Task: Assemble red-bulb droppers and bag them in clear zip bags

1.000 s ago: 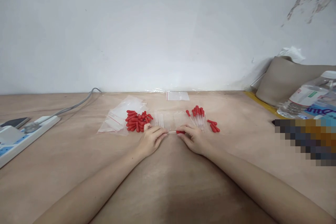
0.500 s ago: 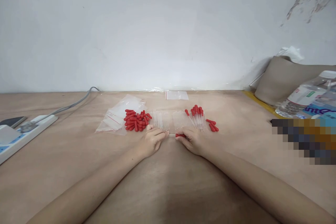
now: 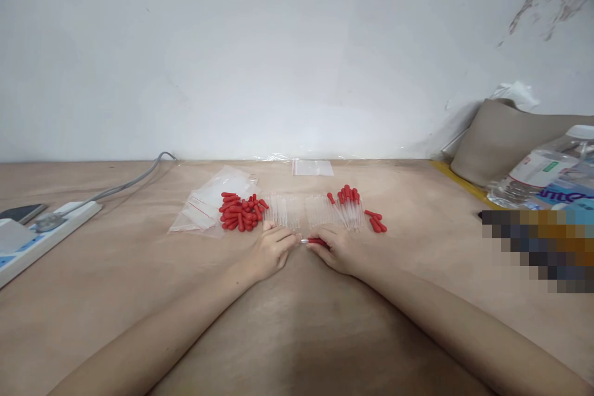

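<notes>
Hands closer than half-second ago; clear tube between them now nearly hidden. Left hand fingers pinch glass dropper tube, right hand pinches red rubber bulb; bulb seating. Held just above table, front of loose bulb pile.

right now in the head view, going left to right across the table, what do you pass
power strip → clear bags → loose red bulbs → left hand → right hand → water bottle
</notes>
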Demonstrator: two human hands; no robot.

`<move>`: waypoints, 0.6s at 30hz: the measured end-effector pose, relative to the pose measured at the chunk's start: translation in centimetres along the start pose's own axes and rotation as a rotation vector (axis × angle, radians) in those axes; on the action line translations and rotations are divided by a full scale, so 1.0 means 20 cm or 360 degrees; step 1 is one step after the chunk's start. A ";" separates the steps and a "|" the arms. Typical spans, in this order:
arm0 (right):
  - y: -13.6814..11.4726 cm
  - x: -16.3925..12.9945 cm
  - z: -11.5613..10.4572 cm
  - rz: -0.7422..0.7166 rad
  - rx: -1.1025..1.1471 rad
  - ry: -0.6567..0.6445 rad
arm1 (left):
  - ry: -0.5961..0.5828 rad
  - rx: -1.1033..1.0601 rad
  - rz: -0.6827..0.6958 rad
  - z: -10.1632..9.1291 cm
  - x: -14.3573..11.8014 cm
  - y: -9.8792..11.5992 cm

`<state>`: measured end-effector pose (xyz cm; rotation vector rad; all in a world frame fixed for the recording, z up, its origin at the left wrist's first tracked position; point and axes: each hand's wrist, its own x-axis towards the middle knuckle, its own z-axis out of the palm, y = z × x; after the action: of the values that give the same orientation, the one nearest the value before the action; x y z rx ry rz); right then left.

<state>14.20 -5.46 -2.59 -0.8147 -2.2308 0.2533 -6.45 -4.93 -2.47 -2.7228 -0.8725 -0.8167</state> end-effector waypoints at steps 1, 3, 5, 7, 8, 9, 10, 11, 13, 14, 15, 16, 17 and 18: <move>0.00 0.01 0.00 0.0010 0.0039 0.0004 | 0.0007 -0.0006 -0.0014 0.00 0.00 0.00; 0.00 0.02 0.00 0.0048 0.0190 0.0038 | 0.0020 -0.0054 -0.0070 0.00 0.02 0.01; 0.00 0.04 0.00 0.0117 0.0379 0.0103 | 0.0052 -0.0150 -0.0131 0.00 0.03 0.02; -0.01 0.06 0.00 0.0226 0.0524 0.0174 | 0.0090 -0.0257 -0.0174 -0.02 0.03 0.03; -0.01 0.07 0.00 0.0299 0.0576 0.0210 | 0.0100 -0.0297 -0.0193 -0.03 0.03 0.03; -0.01 0.08 -0.01 0.0383 0.0624 0.0250 | 0.0106 -0.0325 -0.0218 -0.04 0.02 0.03; -0.01 0.09 -0.03 0.0477 0.0673 0.0283 | 0.0102 -0.0343 -0.0248 -0.05 0.02 0.03; 0.00 0.10 -0.06 0.0568 0.0724 0.0295 | 0.0099 -0.0355 -0.0281 -0.06 0.01 0.03; 0.03 0.14 -0.14 0.0723 0.0810 0.0274 | 0.0118 -0.0375 -0.0355 -0.07 0.00 0.02; 0.06 0.17 -0.19 0.0771 0.0833 0.0244 | 0.0137 -0.0382 -0.0392 -0.08 0.00 0.01; 0.09 0.20 -0.24 0.0820 0.0830 0.0258 | 0.0156 -0.0380 -0.0426 -0.08 0.00 0.01; 0.13 0.24 -0.29 0.0866 0.0808 0.0308 | 0.0169 -0.0369 -0.0453 -0.08 0.00 0.00; 0.17 0.27 -0.33 0.0920 0.0743 0.0373 | 0.0170 -0.0348 -0.0471 -0.08 0.00 0.00; 0.21 0.30 -0.37 0.0939 0.0620 0.0401 | 0.0161 -0.0323 -0.0480 -0.08 0.00 0.00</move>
<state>18.23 1.17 4.46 -1.1887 -1.5917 0.7899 -7.14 -5.30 -1.16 -2.7239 -1.2611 -1.1469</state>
